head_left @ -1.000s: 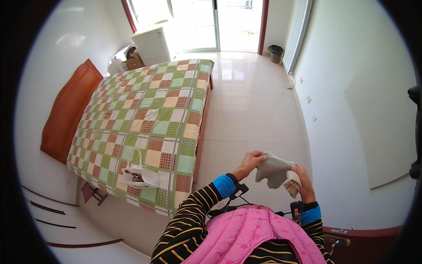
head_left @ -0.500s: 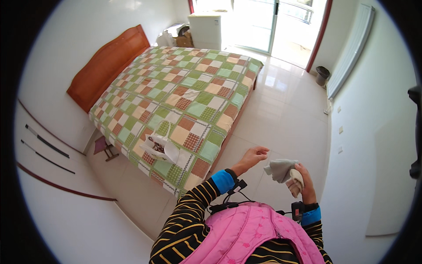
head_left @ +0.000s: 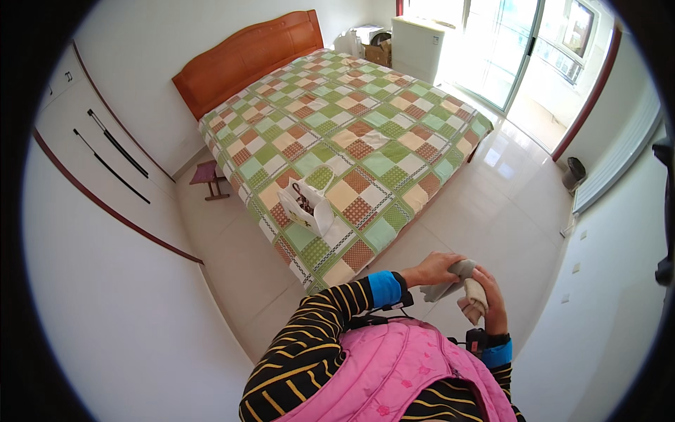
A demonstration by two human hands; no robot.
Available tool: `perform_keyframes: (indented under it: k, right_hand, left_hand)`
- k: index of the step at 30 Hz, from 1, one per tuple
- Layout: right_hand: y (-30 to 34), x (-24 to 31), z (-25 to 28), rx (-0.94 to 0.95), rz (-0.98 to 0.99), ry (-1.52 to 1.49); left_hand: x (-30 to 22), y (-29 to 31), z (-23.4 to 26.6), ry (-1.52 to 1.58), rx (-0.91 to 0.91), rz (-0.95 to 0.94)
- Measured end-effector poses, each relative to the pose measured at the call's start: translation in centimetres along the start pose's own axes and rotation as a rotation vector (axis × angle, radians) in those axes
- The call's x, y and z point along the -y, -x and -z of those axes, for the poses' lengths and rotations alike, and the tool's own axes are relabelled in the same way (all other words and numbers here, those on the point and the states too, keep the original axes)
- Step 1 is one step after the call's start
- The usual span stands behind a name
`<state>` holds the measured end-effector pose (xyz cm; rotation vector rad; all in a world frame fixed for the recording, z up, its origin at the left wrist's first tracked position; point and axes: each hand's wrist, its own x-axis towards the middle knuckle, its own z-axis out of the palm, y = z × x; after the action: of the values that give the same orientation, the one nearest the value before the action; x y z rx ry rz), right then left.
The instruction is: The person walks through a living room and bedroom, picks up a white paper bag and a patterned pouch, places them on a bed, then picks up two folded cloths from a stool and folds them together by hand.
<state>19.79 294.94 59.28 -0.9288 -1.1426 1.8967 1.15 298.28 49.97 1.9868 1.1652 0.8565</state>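
Note:
In front of my pink vest, both hands meet over a small bundle of soft cloth pieces. My left hand (head_left: pixel 434 268) has its fingers closed on the grey cloth (head_left: pixel 460 268), part of which hangs below that hand. Curled around the other side of the bundle, my right hand (head_left: pixel 493 294) holds the grey cloth together with a folded beige cloth (head_left: pixel 476 294). A pinkish-beige end (head_left: pixel 467 309) sticks out under the folded piece. Whether these are socks or other small cloths I cannot tell.
A bed with a patchwork-check cover (head_left: pixel 337 141) stands ahead to the left. On its near corner sits a white paper bag (head_left: pixel 306 208) with something dark inside. A small folding stool (head_left: pixel 206 177) is beside the bed, a dark bin (head_left: pixel 574 173) near the right wall.
My left hand has moved right, from apart to gripping the grey cloth by my right hand. The view has turned, so the bed and bag sit further right in the picture.

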Motion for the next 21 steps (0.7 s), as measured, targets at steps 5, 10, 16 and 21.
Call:
perform_keyframes:
  k: [5, 10, 16, 21]
  right_hand:
    - [0.1, -1.0, -0.9, 0.101, 0.249, 0.284]
    - [-1.2, -1.0, -2.0, 0.24, 0.323, 0.362]
    - [-3.1, -2.2, -4.5, 0.165, 0.395, 0.388]
    - [-4.4, -3.1, -4.8, 0.207, 0.483, 0.685]
  left_hand:
    - [1.2, 2.2, 2.7, -0.091, -0.046, 0.019]
    - [3.8, 4.4, 4.5, -0.126, -0.08, 0.095]
    - [5.3, 7.3, 7.2, -0.084, -0.106, 0.193]
    - [4.7, 8.3, 8.8, -0.073, -0.266, 0.073]
